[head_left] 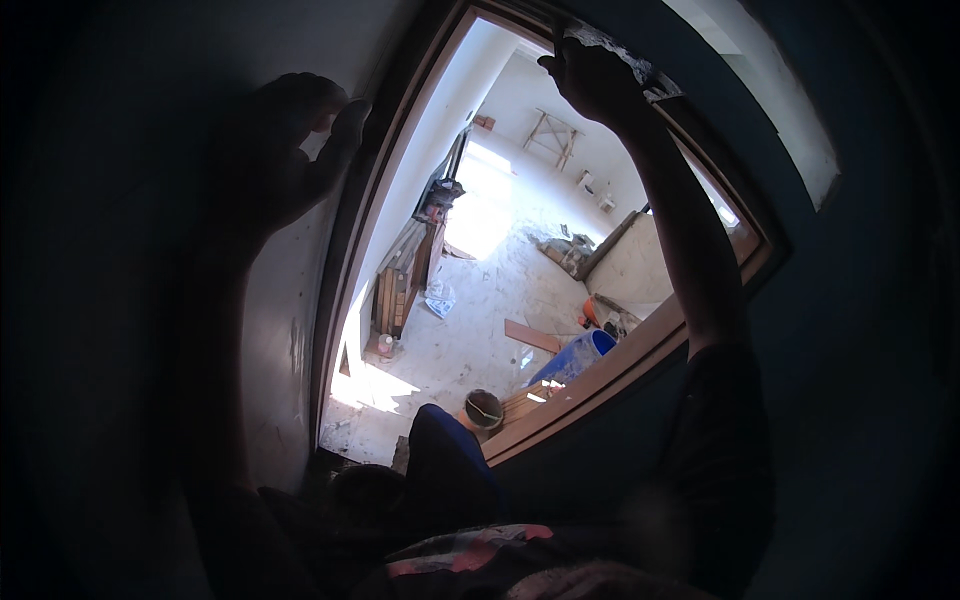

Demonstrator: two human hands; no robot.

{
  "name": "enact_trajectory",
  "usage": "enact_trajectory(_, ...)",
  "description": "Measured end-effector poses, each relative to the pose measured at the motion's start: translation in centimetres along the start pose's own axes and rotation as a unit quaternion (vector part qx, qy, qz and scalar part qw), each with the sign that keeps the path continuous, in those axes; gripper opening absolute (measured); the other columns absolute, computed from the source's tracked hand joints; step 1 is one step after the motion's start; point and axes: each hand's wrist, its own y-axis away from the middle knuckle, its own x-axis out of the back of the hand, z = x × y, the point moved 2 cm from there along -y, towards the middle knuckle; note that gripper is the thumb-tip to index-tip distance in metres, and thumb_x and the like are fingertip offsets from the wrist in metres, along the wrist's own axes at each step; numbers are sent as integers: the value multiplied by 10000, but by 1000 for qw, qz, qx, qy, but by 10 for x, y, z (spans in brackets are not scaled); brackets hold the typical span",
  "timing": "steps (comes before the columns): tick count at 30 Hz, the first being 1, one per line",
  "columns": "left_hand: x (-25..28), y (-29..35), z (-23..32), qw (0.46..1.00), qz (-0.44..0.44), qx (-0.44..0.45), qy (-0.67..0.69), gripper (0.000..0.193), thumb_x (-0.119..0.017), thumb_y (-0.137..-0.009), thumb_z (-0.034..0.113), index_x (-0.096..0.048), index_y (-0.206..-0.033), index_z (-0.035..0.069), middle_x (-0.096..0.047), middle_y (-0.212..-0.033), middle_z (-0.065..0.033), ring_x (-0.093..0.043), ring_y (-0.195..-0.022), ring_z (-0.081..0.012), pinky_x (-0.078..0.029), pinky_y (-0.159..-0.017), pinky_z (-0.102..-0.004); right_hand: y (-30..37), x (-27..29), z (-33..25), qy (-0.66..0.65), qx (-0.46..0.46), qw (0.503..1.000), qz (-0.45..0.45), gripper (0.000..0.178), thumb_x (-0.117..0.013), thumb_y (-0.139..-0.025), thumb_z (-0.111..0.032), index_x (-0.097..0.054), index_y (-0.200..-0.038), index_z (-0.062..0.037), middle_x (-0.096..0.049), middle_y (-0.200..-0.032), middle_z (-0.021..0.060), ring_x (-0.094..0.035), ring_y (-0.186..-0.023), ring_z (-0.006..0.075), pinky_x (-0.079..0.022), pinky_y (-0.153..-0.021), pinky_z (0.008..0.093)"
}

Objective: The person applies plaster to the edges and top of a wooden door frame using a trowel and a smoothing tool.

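A brown wooden door frame (590, 383) stands tilted across the view, with a bright room beyond. My left hand (310, 140) is raised beside the frame's left side, against the pale wall. It is a dark silhouette with the thumb apart from the fingers, and no object shows in it. Up at the frame's top edge, my right hand (597, 85) has its fingers curled and its thumb sticking out to the left. Deep shadow hides what those fingers grip, if anything. A rough whitish patch (610, 45) lies just above that hand.
Inside the room are a blue barrel (575, 360) on its side, a bucket (483, 408), a loose plank (532, 335) and stacked boards (390, 297). Farther back stand a wooden trestle (550, 138) and a heap of rubble-like material (568, 252). The pale floor (470, 320) is dusty.
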Motion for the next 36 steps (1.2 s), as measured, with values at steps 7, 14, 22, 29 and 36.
enact_trajectory(7, -4, 1, -2, 999, 39, -22, 4, 168, -708, -880, 187, -622, -793, 72, -594, -680, -52, -589, -579, -159, -474, -542, -276, -33, -21, -2, 76, 12, 996, 34, 372, -496, -987, -382, -603, -950, -28, -633, -652, 163, -662, -582, 321, -542, -499, 437)
enact_trajectory(14, -2, 4, -5, 999, 40, -25, 2, 177, -696, -888, 190, -615, -781, 75, -589, -675, -50, -580, -569, -159, -468, -536, -280, -51, 13, -28, -67, -224, 968, -89, 366, -446, -972, -183, -592, -1222, 40, -690, -937, 229, -698, -846, 296, -559, -726, 464)
enact_trajectory(22, 2, 5, -5, 999, 10, -11, -30, 187, -691, -892, 192, -617, -768, 72, -589, -663, -52, -592, -575, -162, -469, -542, -277, 2, -32, 45, 140, 67, 986, 56, 299, -472, -987, -300, -622, -1005, -42, -624, -633, 145, -649, -538, 306, -531, -460, 437)
enact_trajectory(29, 0, 2, -2, 1000, 24, -10, 0, 188, -692, -892, 193, -619, -770, 70, -601, -671, -58, -604, -588, -165, -481, -555, -283, 62, 3, 56, 87, -86, 991, 57, 331, -549, -927, -357, -608, -767, -74, -612, -602, 135, -644, -512, 305, -526, -462, 453)
enact_trajectory(36, -11, 2, -3, 999, 38, -11, 25, 163, -690, -893, 192, -630, -795, 76, -605, -680, -54, -605, -590, -162, -484, -559, -275, -1, -2, 15, 115, 6, 989, 93, 341, -514, -975, -352, -612, -808, -71, -617, -570, 128, -625, -477, 300, -524, -436, 418)
